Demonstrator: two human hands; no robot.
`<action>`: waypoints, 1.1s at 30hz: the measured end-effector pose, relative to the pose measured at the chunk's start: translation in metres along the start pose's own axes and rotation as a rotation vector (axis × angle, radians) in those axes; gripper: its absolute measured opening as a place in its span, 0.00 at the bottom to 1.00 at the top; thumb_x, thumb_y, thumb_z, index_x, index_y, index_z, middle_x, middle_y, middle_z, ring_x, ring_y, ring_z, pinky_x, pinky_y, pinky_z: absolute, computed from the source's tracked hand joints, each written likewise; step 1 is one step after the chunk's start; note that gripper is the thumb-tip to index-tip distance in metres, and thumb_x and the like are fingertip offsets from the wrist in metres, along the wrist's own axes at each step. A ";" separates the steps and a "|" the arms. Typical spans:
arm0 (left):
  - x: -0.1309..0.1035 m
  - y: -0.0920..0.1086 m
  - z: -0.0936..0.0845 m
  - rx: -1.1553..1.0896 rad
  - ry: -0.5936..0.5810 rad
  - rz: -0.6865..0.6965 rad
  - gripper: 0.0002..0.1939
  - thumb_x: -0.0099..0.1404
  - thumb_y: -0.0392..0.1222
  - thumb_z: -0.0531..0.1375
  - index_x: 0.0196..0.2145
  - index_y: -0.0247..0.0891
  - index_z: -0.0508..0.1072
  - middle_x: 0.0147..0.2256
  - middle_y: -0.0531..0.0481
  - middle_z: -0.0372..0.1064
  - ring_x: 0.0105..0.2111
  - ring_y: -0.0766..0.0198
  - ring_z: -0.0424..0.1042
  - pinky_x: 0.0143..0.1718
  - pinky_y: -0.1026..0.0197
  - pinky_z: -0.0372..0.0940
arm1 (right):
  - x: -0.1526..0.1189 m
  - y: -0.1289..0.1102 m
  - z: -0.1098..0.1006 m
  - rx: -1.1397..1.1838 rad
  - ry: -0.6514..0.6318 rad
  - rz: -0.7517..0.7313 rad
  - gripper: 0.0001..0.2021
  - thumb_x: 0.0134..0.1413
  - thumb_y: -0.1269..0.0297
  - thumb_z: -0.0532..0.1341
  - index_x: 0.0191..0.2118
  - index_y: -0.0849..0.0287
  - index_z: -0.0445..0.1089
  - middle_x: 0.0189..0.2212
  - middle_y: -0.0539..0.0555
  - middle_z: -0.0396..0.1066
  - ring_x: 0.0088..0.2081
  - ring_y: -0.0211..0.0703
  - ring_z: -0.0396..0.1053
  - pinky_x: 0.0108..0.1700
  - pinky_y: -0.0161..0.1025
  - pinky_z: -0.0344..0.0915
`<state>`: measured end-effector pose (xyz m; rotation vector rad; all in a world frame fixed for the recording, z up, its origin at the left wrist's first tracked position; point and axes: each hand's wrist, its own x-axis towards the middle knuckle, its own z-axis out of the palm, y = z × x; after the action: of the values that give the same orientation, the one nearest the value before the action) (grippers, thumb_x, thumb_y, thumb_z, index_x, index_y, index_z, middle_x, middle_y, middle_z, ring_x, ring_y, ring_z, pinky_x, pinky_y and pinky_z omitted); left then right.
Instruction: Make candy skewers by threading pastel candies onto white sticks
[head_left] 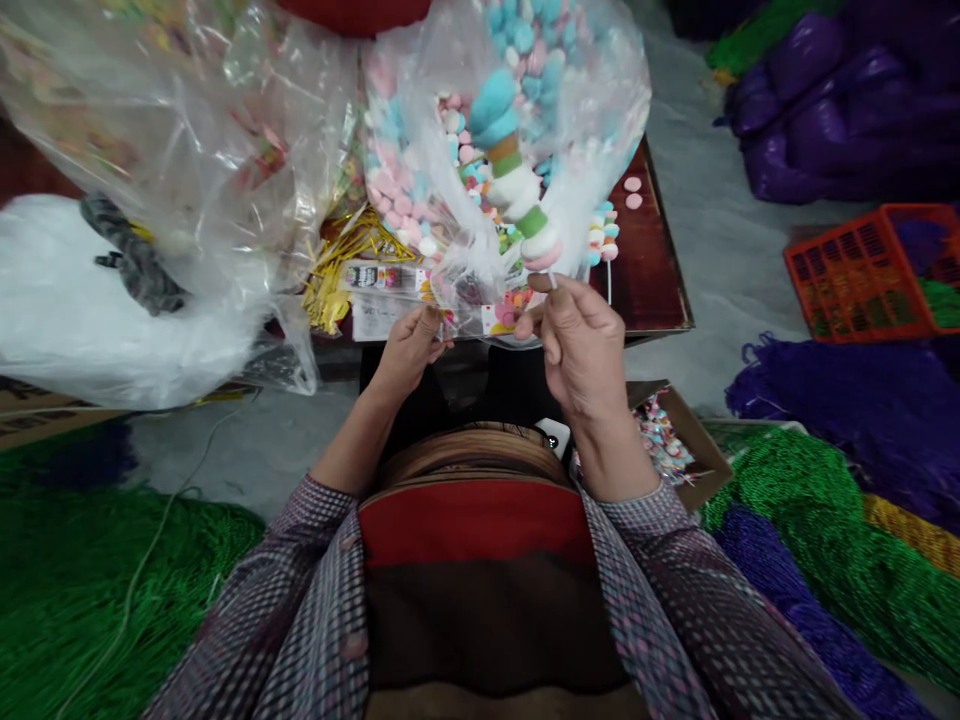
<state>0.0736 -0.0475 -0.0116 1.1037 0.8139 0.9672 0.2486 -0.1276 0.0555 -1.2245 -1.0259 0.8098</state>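
My right hand (581, 335) pinches the white stick of a candy skewer (514, 185), which tilts up and left with blue, green, white and pink pieces on it. At the table's front edge, my left hand (412, 345) is closed on the edge of a small clear bag (469, 318) with a printed pattern. Behind both hands lies a large clear sack (607, 110) of pink, blue and white candies. Gold twist ties (352, 255) and printed packets (386, 278) are beyond my left hand.
Large plastic bags (202, 130) cover the table's left side. Two pink pieces (633, 193) and another skewer (604, 240) lie on its right. A cardboard box (701, 455) of wrapped items stands below right. An orange crate (847, 280) and green strands (802, 500) are on the floor.
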 end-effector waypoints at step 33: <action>-0.003 0.018 -0.005 -0.330 -0.069 -0.086 0.30 0.64 0.64 0.64 0.19 0.40 0.58 0.12 0.66 0.37 0.11 0.77 0.43 0.25 0.63 0.67 | -0.033 0.001 -0.084 -0.425 -0.095 -0.082 0.07 0.59 0.57 0.66 0.41 0.44 0.83 0.24 0.45 0.78 0.37 0.44 0.78 0.64 0.58 0.67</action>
<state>0.0643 -0.0455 0.0042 0.8059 0.6146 0.9461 0.3154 -0.1867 0.0459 -1.4999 -1.3643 0.6063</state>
